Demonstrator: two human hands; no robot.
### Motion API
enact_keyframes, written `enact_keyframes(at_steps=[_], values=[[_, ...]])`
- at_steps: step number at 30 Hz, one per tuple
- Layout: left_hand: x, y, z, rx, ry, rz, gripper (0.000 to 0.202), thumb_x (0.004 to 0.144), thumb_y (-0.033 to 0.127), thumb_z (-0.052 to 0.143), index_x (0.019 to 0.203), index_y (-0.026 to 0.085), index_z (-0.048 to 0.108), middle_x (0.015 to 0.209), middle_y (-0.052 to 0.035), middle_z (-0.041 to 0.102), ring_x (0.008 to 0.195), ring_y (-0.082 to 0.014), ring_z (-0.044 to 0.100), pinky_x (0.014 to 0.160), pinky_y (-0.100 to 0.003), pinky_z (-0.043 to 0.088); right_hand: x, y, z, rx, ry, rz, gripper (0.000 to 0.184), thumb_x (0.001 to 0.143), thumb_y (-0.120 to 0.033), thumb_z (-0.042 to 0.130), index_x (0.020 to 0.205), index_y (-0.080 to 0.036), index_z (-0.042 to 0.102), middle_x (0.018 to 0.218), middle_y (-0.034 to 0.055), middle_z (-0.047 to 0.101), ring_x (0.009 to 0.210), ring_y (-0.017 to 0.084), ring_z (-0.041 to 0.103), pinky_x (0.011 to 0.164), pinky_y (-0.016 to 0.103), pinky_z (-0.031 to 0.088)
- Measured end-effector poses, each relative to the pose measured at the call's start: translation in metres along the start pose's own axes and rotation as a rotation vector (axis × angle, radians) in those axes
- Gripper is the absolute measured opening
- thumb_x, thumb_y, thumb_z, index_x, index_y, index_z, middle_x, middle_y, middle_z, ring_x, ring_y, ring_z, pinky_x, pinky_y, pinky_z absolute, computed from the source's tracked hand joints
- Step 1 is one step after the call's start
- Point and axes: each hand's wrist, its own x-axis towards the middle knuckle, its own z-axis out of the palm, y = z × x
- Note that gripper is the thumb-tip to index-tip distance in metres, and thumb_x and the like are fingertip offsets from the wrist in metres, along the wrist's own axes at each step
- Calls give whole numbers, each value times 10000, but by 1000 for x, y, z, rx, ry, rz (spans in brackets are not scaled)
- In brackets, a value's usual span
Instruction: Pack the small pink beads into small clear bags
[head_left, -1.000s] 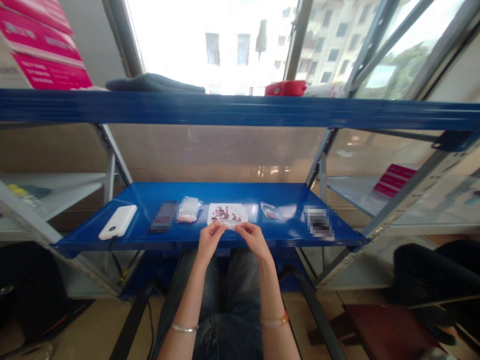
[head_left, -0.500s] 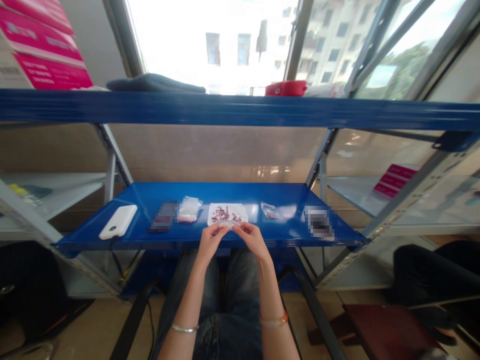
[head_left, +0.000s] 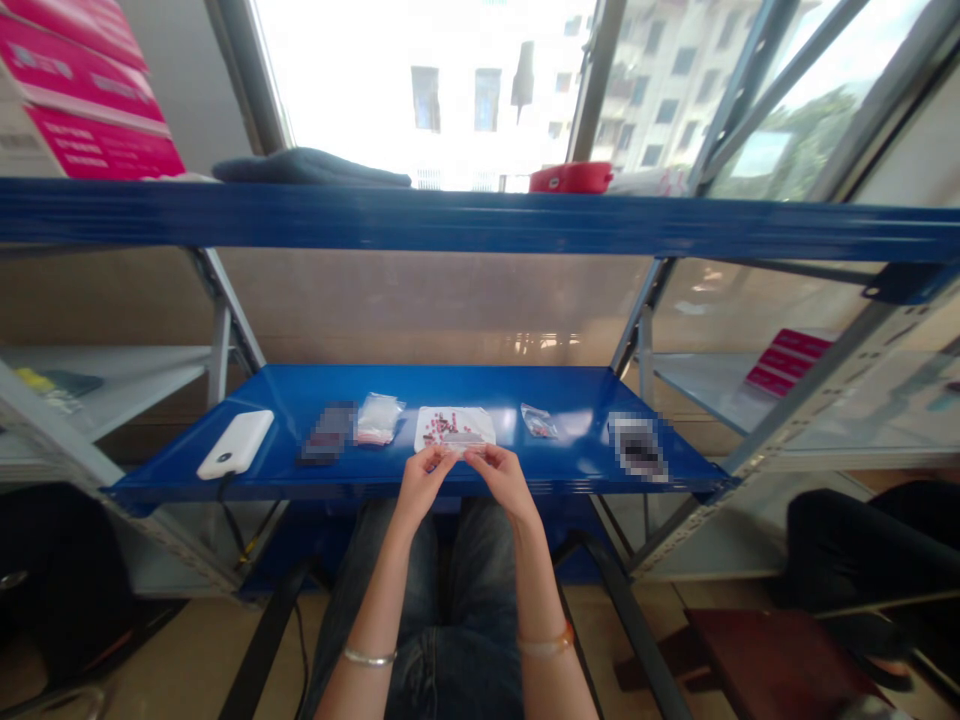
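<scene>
My left hand (head_left: pixel 422 482) and my right hand (head_left: pixel 504 478) meet at the front edge of the blue shelf. Both are closed, pinching a small clear plastic bag (head_left: pixel 465 440) between them. Just beyond the fingers lies a white sheet or tray (head_left: pixel 480 415), with several small pink and dark bead-like pieces (head_left: pixel 442 424) scattered over it. The bag covers its near right part. To the right rests another small clear bag (head_left: pixel 538 422) with reddish pieces inside. A stack of clear bags (head_left: pixel 379 418) lies to the left.
A white power bank (head_left: pixel 236 443) with a cable stands at the left of the blue shelf (head_left: pixel 450 380). Two blurred-out items lie left and right. An upper blue beam (head_left: pixel 465 218) crosses above, holding a red round object (head_left: pixel 571 178) and a folded cloth (head_left: pixel 311 167).
The plastic bag in my fingers has tilted up and now spreads over the near right part of the white sheet. My hands have hardly moved.
</scene>
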Motion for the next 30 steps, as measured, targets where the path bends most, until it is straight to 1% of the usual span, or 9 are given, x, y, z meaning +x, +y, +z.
enact_keyframes(at_steps=[6,10,13,15,18,20,23,26,30], values=[[1,-3,-2,19,49,45,228,686,391,678,723,166,689,718,-42,688,722,-193,630,679,-271,463,2,1,4,-35,27,6,265,691,-419,653,758,-165,682,745,52,693,728,191,605,720,310,454],[1,-1,-2,38,93,62,211,672,380,687,702,172,702,716,-40,693,718,-201,626,684,-281,458,3,1,6,-42,29,-8,265,690,-433,643,711,-170,671,699,38,680,713,185,596,719,309,450],[1,0,-4,44,113,65,201,664,369,695,704,173,709,724,-40,703,719,-205,631,699,-290,465,3,-1,6,-40,25,-6,284,693,-443,642,715,-162,673,708,38,680,713,180,592,712,300,446],[1,0,-4,42,115,68,198,663,367,697,704,173,713,726,-40,708,719,-206,637,703,-292,472,2,-2,5,-44,9,8,294,701,-445,639,738,-157,680,703,34,676,689,168,582,680,286,440],[1,0,-4,28,103,63,209,669,379,692,712,177,719,739,-44,715,737,-215,647,711,-300,486,0,-3,5,-13,-17,41,289,693,-436,656,762,-157,687,687,30,673,660,159,579,643,273,435],[0,1,-2,8,92,52,225,672,394,688,728,179,723,758,-49,719,759,-224,654,722,-309,496,0,-3,6,17,-8,55,277,679,-430,672,757,-165,689,684,32,678,673,168,594,648,278,444],[0,3,0,-31,87,19,287,670,430,684,779,168,727,779,-64,722,759,-230,662,733,-325,513,1,-2,7,38,23,56,278,662,-441,685,756,-179,693,696,37,691,705,189,620,679,301,465],[1,6,3,-85,75,-15,360,671,467,674,838,152,724,801,-77,722,758,-229,668,749,-334,526,2,0,7,52,13,30,283,657,-447,690,742,-177,701,744,52,709,745,208,638,741,335,477],[0,7,4,-157,7,28,356,684,451,676,887,160,705,911,-84,719,896,-244,661,811,-338,526,2,2,7,61,-51,7,270,671,-431,686,757,-177,714,788,61,718,793,225,646,791,358,476]])
